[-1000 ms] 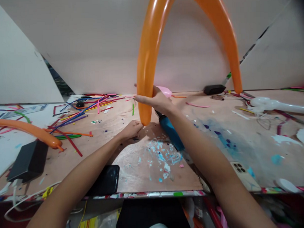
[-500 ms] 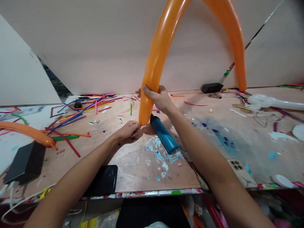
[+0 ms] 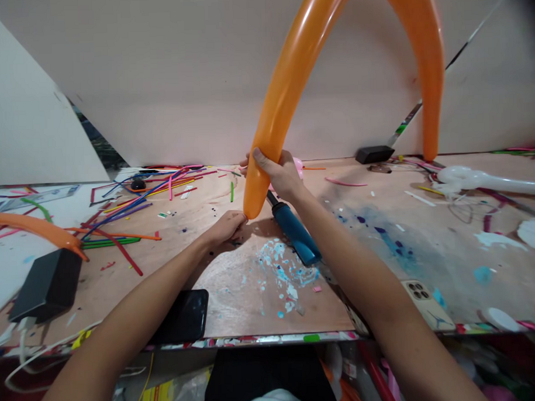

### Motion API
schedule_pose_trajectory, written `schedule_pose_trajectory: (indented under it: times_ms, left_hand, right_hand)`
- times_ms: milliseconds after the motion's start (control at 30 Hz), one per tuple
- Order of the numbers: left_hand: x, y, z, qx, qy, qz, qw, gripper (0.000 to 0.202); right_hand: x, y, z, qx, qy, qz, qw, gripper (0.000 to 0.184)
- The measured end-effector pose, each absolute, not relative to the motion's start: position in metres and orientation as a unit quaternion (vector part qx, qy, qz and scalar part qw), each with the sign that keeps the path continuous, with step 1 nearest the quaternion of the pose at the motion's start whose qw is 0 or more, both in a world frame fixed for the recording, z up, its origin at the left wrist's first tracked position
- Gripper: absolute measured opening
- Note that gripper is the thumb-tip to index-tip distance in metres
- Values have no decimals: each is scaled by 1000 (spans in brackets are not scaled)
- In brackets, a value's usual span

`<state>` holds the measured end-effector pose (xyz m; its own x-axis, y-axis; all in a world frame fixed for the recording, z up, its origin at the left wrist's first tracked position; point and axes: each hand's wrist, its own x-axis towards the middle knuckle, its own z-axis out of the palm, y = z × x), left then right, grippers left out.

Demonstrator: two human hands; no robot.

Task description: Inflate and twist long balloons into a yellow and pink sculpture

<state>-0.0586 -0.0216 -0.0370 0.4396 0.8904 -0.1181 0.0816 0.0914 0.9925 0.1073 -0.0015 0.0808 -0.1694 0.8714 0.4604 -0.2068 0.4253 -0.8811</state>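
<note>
Leaned the long orange balloon (image 3: 288, 94) farther toward three o'clock since the earlier frame, far end included. At nine o'clock, see a second orange balloon (image 3: 31, 223) behind a black box (image 3: 49, 287); at seven, a black phone (image 3: 190, 317). Near centre, have the left hand (image 3: 228, 226) closed in a fist on the long orange balloon's lower tip. Toward two o'clock from there, have the right hand (image 3: 283, 175) wrapped around it, thumb in front. At five from that hand, see a blue pump (image 3: 295, 233) on the desk (image 3: 254, 309).
</note>
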Motion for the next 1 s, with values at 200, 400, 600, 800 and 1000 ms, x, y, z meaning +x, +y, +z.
schedule_pose_trajectory:
  times_ms: [200, 400, 600, 800, 1000]
  left_hand:
    - [-61, -19, -38, 589, 419, 344, 599, 28]
    - [-58, -22, -31, 593, 440, 344, 580, 30]
    - [-52, -24, -28, 581, 455, 354, 575, 28]
    - [-53, -19, -33, 578, 462, 348, 576, 28]
    - [-53, -19, -33, 583, 457, 341, 578, 28]
  right_hand:
    - [107, -2, 80, -269, -596, 467, 595, 62]
    - [107, -4, 81, -269, -606, 453, 595, 61]
    - [105, -6, 80, -270, -611, 446, 595, 60]
    - [104, -6, 79, -281, -611, 447, 590, 60]
    - [104, -4, 78, -273, -613, 444, 594, 58]
